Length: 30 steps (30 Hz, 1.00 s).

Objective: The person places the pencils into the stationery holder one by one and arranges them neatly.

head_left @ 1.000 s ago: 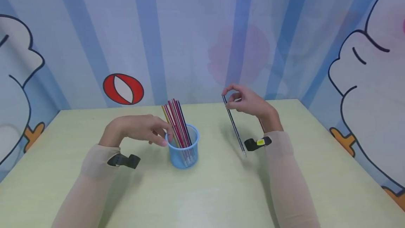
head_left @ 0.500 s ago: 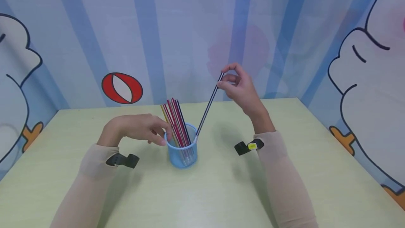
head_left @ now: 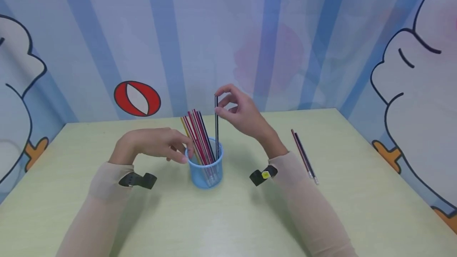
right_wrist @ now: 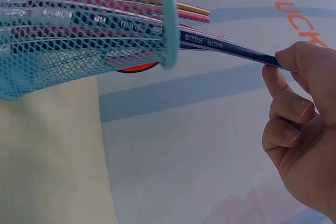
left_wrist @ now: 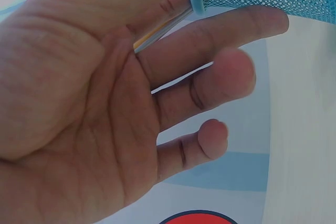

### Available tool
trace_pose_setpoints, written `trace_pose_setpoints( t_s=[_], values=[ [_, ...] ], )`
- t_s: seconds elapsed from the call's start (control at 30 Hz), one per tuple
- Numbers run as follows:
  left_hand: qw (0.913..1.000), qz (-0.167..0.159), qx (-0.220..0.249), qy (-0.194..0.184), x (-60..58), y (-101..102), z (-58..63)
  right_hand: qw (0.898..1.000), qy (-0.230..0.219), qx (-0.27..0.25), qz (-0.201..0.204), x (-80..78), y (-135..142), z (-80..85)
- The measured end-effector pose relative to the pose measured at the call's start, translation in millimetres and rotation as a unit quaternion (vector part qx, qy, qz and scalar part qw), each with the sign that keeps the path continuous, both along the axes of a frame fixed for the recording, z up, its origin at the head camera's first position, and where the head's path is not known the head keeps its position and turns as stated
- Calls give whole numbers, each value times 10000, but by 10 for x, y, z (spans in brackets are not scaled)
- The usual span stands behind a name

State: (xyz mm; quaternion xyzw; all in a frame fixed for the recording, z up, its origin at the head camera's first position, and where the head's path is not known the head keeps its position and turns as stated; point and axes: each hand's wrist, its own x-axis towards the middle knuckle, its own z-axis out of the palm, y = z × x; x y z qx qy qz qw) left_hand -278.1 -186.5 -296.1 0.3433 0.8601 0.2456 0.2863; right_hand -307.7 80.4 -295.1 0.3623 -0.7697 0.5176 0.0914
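A light-blue mesh pencil cup (head_left: 206, 175) stands on the table, with several red, dark and yellow pencils (head_left: 196, 138) leaning to its left side. My left hand (head_left: 157, 144) pinches the cup's left rim; in the left wrist view, other fingers (left_wrist: 226, 77) spread beside the mesh. My right hand (head_left: 239, 110) is above the cup, pinching the upper end of a dark striped pencil (head_left: 216, 126). That pencil is nearly upright, its lower part inside the cup. The right wrist view shows its printed shaft (right_wrist: 226, 46) passing the rim, thumb and index finger at its tip.
Two more pencils (head_left: 304, 156), one reddish and one dark, lie side by side on the pale table (head_left: 228, 225) right of the cup. A blue striped backdrop (head_left: 221, 31) with cartoon figures rises behind the table's far edge.
My right hand has carried the dark pencil up and left from the table's right side, and its lower end is now in the cup. The left hand stays at the rim.
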Motion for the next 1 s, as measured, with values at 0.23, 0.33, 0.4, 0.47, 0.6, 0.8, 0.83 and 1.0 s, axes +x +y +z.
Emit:
trace_pose_setpoints(
  t_s=[0.23, 0.33, 0.4, 0.47, 0.6, 0.8, 0.83, 1.0],
  values=[
    [10000, -4, 35, 14, 0, 4, 20, 9923, 9, 1188, 356, 54, -160, -83],
    [10000, 1, 68, 11, 1, 9, 22, 9885, -26, 1455, 417, 44, -157, -94],
    [10000, -7, 82, 12, -1, 12, 15, 9867, -104, 1563, 439, 33, -125, -93],
    [10000, -19, 94, 10, -4, 12, 3, 9856, -190, 1621, 444, 22, -75, -83],
    [9999, -39, 96, -12, -9, 12, -12, 9854, -420, 1605, 370, -11, 92, -23],
    [10000, -41, 28, 55, -4, -3, -6, 9884, -858, 1242, -173, -113, 505, 123],
    [10000, -46, 11, 75, -4, -8, -5, 9889, -876, 1157, -326, -132, 584, 144],
    [9999, -57, -8, 106, 0, -17, 9, 9826, -1077, 1047, -1091, -202, 987, 176]
  ],
)
